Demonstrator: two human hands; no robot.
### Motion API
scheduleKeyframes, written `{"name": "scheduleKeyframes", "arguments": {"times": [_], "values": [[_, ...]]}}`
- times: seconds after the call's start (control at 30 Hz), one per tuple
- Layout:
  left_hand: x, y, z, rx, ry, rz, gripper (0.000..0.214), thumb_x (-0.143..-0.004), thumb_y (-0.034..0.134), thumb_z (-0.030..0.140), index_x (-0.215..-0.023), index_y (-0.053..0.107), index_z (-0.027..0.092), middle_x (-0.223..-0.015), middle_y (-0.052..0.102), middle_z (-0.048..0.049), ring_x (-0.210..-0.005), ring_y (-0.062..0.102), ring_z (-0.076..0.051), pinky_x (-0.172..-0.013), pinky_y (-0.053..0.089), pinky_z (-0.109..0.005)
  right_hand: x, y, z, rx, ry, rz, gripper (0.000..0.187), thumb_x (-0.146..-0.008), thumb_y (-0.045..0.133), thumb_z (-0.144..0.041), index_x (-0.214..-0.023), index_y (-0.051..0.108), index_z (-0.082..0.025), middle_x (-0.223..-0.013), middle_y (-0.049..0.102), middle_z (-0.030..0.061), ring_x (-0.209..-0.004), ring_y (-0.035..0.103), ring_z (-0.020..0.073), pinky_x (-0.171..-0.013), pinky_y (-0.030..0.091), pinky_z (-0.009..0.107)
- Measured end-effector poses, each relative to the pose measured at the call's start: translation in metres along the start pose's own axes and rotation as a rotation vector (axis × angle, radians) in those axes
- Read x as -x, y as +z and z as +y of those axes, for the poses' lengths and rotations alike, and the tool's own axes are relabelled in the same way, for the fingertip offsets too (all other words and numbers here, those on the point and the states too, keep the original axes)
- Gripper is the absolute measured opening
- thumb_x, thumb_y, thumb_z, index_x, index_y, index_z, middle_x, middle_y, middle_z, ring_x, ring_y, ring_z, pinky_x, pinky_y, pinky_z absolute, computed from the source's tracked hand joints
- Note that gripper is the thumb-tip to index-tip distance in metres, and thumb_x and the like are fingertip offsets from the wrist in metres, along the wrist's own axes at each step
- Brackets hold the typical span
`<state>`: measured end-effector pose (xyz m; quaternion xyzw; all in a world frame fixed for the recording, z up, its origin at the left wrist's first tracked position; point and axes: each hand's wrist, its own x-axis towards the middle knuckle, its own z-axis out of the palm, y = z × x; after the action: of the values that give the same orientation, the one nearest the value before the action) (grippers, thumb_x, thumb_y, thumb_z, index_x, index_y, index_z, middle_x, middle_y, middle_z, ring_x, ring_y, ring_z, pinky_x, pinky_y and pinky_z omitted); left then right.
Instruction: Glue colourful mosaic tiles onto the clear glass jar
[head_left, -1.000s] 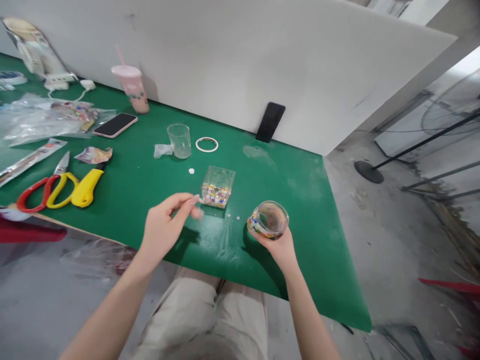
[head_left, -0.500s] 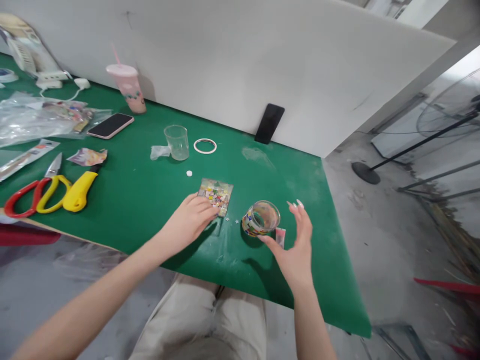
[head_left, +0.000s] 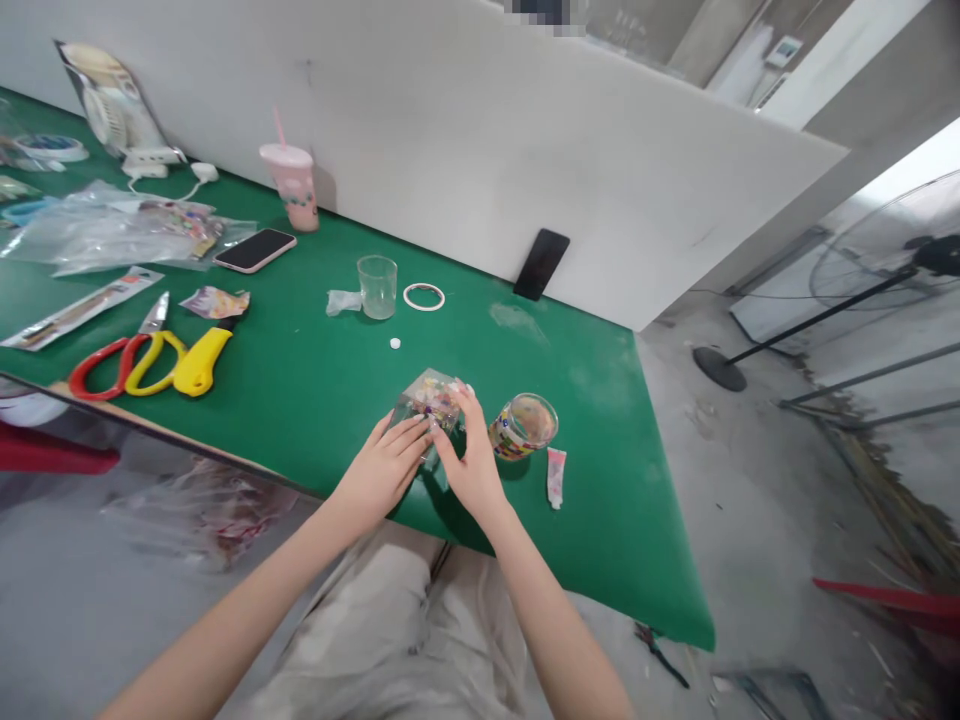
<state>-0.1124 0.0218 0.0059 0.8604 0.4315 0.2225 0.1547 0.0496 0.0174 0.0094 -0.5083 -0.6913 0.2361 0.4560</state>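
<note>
Both my hands are on a small clear plastic box [head_left: 429, 396] with colourful mosaic tiles inside, tilted on the green table [head_left: 300, 370]. My left hand [head_left: 381, 468] grips its near left side with the fingers bent against it. From the right, my right hand [head_left: 469, 458] holds the same box, fingers curled round its edge. Just right of my hands a round glass jar [head_left: 523, 425] partly covered in coloured tiles stands by itself on the table. A small pink-and-white glue tube [head_left: 555, 476] lies beside the jar.
A clear cup [head_left: 376, 286], a white ring [head_left: 424, 296] and a small white cap [head_left: 394, 343] lie further back. Scissors [head_left: 124, 362] and a yellow cutter [head_left: 199, 362] lie at left, with a phone [head_left: 254, 250], a pink tumbler [head_left: 292, 186] and plastic bags [head_left: 112, 228]. A dark phone [head_left: 541, 263] leans on the white wall.
My right hand let go of the glass jar, which now stands on the table, and moved left onto the tile box. The glue tube now lies on the table. My left hand stayed on the box.
</note>
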Motion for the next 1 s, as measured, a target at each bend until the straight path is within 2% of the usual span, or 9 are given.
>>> {"name": "scheduleKeyframes", "arguments": {"times": [0.17,0.23,0.3,0.4,0.47,0.53,0.73,0.87,1.0], "values": [[0.015,-0.003,-0.004,0.013,-0.171,-0.013,0.053,-0.079,0.032,0.005,-0.126,0.053,0.018,-0.129,0.061,-0.0091,-0.122,0.053,-0.02,-0.113,0.016,-0.057,0.01,0.012,0.008,0.147,-0.113,-0.023,0.058,-0.083,0.06,-0.038,-0.136,0.039,-0.022,-0.142,0.042,0.013,-0.138,0.03,0.0258,-0.112,0.03,0.049],[0.019,-0.003,-0.005,0.074,-0.27,0.01,0.056,-0.076,0.031,0.004,-0.126,0.052,0.017,-0.125,0.063,-0.008,-0.117,0.057,-0.019,-0.111,0.026,-0.052,0.018,0.016,0.009,0.162,-0.116,-0.036,0.06,-0.08,0.064,-0.04,-0.134,0.041,-0.024,-0.143,0.038,0.0122,-0.14,0.027,0.0269,-0.112,0.03,0.049],[0.02,-0.003,-0.004,0.117,-0.344,0.057,0.049,-0.079,0.033,0.008,-0.124,0.054,0.014,-0.122,0.065,-0.0106,-0.109,0.062,-0.02,-0.101,0.04,-0.044,0.024,0.02,0.009,0.143,-0.069,-0.026,0.064,-0.078,0.066,-0.042,-0.134,0.04,-0.025,-0.146,0.032,0.0127,-0.141,0.025,0.0277,-0.112,0.03,0.049],[0.017,-0.003,0.0,0.07,-0.408,0.109,0.042,-0.087,0.035,0.018,-0.123,0.054,0.01,-0.113,0.069,-0.0143,-0.092,0.067,-0.023,-0.087,0.046,-0.04,0.026,0.024,0.011,0.079,0.023,0.02,0.086,-0.072,0.071,-0.044,-0.142,0.025,-0.023,-0.151,0.023,0.0161,-0.142,0.023,0.0292,-0.112,0.03,0.051],[0.015,-0.003,0.004,0.007,-0.419,0.128,0.04,-0.088,0.039,0.02,-0.123,0.055,0.01,-0.105,0.072,-0.0139,-0.088,0.067,-0.023,-0.086,0.045,-0.04,0.024,0.024,0.012,0.03,0.069,0.012,0.1,-0.069,0.073,-0.044,-0.145,0.013,-0.021,-0.154,0.019,0.0175,-0.142,0.021,0.0297,-0.112,0.029,0.052],[0.014,-0.003,0.005,-0.026,-0.402,0.145,0.039,-0.087,0.04,0.019,-0.122,0.055,0.011,-0.104,0.072,-0.0134,-0.089,0.067,-0.023,-0.086,0.044,-0.039,0.022,0.024,0.014,-0.011,0.107,-0.028,0.106,-0.067,0.075,-0.044,-0.146,0.008,-0.02,-0.154,0.018,0.0169,-0.143,0.02,0.0292,-0.113,0.027,0.051],[0.025,0.004,-0.003,-0.033,-0.296,0.259,0.032,-0.088,0.039,0.019,-0.111,0.06,0.015,-0.111,0.07,-0.0107,-0.099,0.063,-0.022,-0.09,0.045,-0.037,0.021,0.024,0.017,-0.062,0.141,-0.039,0.105,-0.065,0.076,-0.042,-0.145,0.013,-0.02,-0.154,0.019,0.0151,-0.143,0.02,0.0273,-0.115,0.023,0.049],[0.035,0.007,-0.008,-0.059,-0.314,0.334,0.028,-0.09,0.041,0.025,-0.106,0.063,0.015,-0.105,0.07,-0.0108,-0.099,0.062,-0.023,-0.088,0.047,-0.036,0.02,0.023,0.015,-0.094,0.185,-0.046,0.105,-0.062,0.078,-0.042,-0.144,0.016,-0.02,-0.152,0.022,0.0152,-0.142,0.023,0.0272,-0.115,0.024,0.048],[0.035,0.003,-0.009,-0.134,-0.336,0.24,0.024,-0.089,0.045,0.026,-0.096,0.067,0.017,-0.095,0.071,-0.0095,-0.09,0.062,-0.024,-0.083,0.046,-0.04,0.018,0.022,0.014,-0.136,0.233,-0.079,0.108,-0.06,0.079,-0.042,-0.145,0.015,-0.023,-0.155,0.017,0.013,-0.143,0.02,0.0274,-0.116,0.022,0.049]]}}
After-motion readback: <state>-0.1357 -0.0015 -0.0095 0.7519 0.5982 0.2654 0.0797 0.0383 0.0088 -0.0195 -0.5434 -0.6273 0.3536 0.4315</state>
